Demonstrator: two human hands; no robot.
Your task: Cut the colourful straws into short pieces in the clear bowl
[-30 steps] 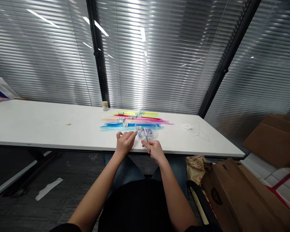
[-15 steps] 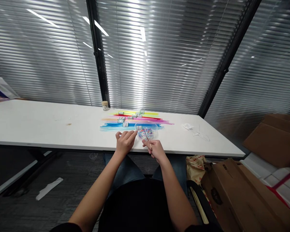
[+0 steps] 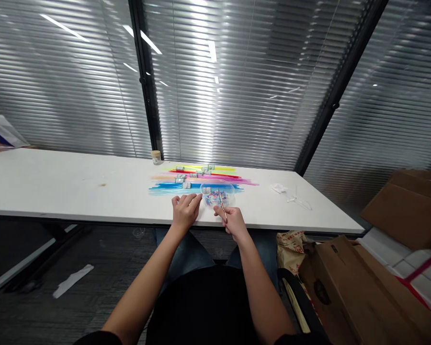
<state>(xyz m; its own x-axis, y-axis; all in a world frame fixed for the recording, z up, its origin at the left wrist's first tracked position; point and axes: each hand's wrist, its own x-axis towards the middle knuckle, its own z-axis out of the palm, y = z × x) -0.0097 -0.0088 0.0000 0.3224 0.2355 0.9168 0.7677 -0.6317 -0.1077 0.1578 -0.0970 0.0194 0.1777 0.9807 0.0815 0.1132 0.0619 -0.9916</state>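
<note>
My right hand (image 3: 232, 223) is closed around the handles of a pair of scissors (image 3: 222, 207). Their blades point away from me, over the near side of a clear round bowl (image 3: 233, 190). Inside the bowl lie many small cut pieces (image 3: 215, 197) in blue, pink, white and red. To the left of the bowl is my left hand (image 3: 185, 211), thumb and forefinger pinched close to its rim; what they hold, if anything, is too small to make out. Behind both hands, long thin coloured sticks (image 3: 165, 186) lie in rows of blue, pink, red and yellow, bundled with paper labels.
A small jar with a tan lid (image 3: 156, 157) stands at the back edge of the white table (image 3: 57, 187). Clear plastic wrapping (image 3: 300, 203) lies on the right. Cardboard boxes (image 3: 345, 287) and a paper bag (image 3: 290, 249) crowd the floor to my right.
My right hand and the scissors have shifted slightly right, and the blades have come away from the left hand's fingertips. The left hand has barely moved.
</note>
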